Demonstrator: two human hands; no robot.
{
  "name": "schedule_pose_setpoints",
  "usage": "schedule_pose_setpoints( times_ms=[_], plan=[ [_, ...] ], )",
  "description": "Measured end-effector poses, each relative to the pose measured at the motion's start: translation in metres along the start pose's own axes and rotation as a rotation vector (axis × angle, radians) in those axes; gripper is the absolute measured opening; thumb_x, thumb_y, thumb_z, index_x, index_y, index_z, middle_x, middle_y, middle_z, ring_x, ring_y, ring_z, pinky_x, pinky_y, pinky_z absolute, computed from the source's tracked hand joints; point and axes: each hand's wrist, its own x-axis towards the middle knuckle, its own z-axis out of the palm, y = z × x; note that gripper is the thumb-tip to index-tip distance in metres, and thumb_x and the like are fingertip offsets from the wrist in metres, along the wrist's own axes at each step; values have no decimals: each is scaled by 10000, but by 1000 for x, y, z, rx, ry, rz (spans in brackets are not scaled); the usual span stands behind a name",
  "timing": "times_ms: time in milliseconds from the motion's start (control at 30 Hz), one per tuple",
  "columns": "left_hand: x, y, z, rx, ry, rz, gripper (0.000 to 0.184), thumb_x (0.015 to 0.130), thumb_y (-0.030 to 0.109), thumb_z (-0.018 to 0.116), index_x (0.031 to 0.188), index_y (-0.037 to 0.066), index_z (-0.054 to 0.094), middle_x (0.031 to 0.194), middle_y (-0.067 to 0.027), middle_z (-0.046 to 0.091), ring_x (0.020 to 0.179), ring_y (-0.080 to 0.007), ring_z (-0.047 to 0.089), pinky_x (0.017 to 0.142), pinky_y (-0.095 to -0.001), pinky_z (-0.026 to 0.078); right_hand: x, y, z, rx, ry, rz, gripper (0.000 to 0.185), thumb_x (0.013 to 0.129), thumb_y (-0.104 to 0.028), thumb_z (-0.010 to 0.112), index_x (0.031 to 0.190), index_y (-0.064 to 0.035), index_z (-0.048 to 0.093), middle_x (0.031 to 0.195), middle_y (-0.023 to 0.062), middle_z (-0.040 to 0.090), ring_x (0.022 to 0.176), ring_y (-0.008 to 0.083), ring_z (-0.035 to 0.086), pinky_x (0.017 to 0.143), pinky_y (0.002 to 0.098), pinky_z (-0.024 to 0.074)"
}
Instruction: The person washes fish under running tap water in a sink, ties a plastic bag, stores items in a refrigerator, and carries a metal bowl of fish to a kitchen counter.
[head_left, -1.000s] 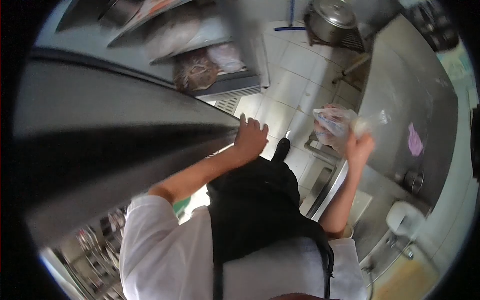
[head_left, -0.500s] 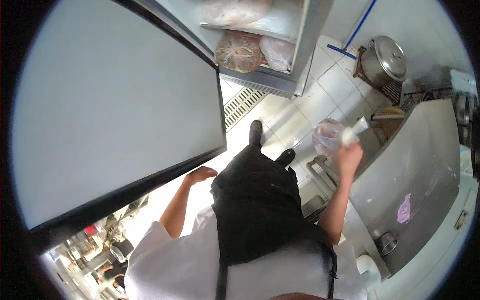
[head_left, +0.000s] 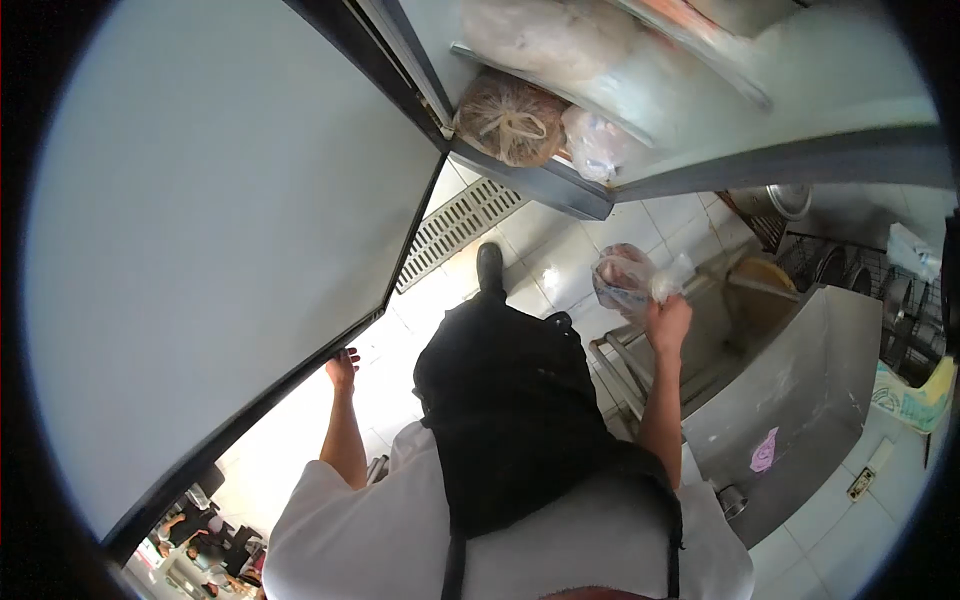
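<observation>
A clear plastic bag of what looks like meat (head_left: 622,277) hangs from my right hand (head_left: 668,325), which is closed around its gathered neck. The bag is held off the tiled floor, beside the metal sink. My left hand (head_left: 343,368) is at the outer edge of the big pale refrigerator door (head_left: 230,230). Its fingers are apart and it seems to touch that edge, though part of the hand is hidden there. Inside the refrigerator, a tied bag with brown contents (head_left: 512,122) sits on the bottom beside a whitish bag (head_left: 597,143).
On my right is a steel sink (head_left: 800,390) with a pink cloth (head_left: 764,450) and a metal cup (head_left: 733,501). A floor drain grate (head_left: 460,225) runs by the refrigerator. A lidded pot (head_left: 790,202) and a dish rack (head_left: 845,262) stand beyond. Other people (head_left: 210,555) are far behind.
My left hand has moved outward to the door edge, and the door's angle differs. The refrigerator interior fills more of the view. My right hand still holds the bag, now slightly further left.
</observation>
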Motion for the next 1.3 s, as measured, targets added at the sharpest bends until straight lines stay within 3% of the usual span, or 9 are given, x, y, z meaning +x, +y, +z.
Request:
schedule_pose_setpoints(
  times_ms=[100,167,200,267,300,500,767,1000,1300],
  plan=[
    [4,12,22,-105,186,-182,161,896,143,485,917,43,610,706,-89,634,537,-164,599,402,-297,454,7,-25,0,-23,-5,24,265,677,-204,650,784,33,596,797,227,605,762,417,597,684,490,475],
    [10,31,56,-12,-77,-253,149,883,161,518,933,55,612,688,-86,631,526,-159,590,407,-284,451,12,-33,1,-58,-10,27,263,682,-207,646,776,33,594,784,228,604,759,417,597,680,489,475],
    [13,43,76,127,-223,-53,150,878,157,517,886,55,626,685,-69,630,529,-145,584,420,-270,447,13,-35,0,-80,-14,27,262,685,-207,643,772,34,594,778,229,603,757,418,596,676,488,476],
    [37,92,132,618,-299,442,207,832,209,568,875,25,655,773,-136,667,657,-272,644,581,-370,500,17,-36,2,-102,-30,3,254,687,-203,637,761,36,593,759,231,602,743,420,595,668,489,476],
    [39,121,164,537,-194,772,206,809,227,580,869,47,662,791,-161,656,719,-328,640,657,-413,496,17,-32,3,-98,-37,-26,248,687,-198,634,755,37,591,746,233,601,733,422,595,662,491,475],
    [34,328,325,768,-209,1287,195,838,227,517,778,78,628,812,-151,620,748,-334,624,651,-446,507,28,-32,1,-45,-113,19,229,678,-166,621,742,51,587,704,254,597,717,439,598,654,489,481],
    [61,398,449,1162,-157,1415,230,827,137,532,1038,96,611,1014,-108,617,923,-283,635,724,-407,544,37,-11,-20,-121,-278,25,238,718,-178,640,787,44,591,769,247,605,756,429,607,627,463,481],
    [42,413,465,1392,-244,1231,220,801,118,568,1004,59,630,1093,-140,614,937,-275,642,708,-386,548,38,24,-20,-120,-243,-25,212,688,-133,613,775,58,583,767,246,588,738,432,598,641,484,475],
    [59,392,482,1238,46,1382,202,790,128,571,945,86,693,1041,-131,629,953,-292,625,696,-399,536,40,41,-28,-148,-259,0,168,715,-82,598,815,52,594,754,245,600,766,438,594,643,488,462]
  ],
)
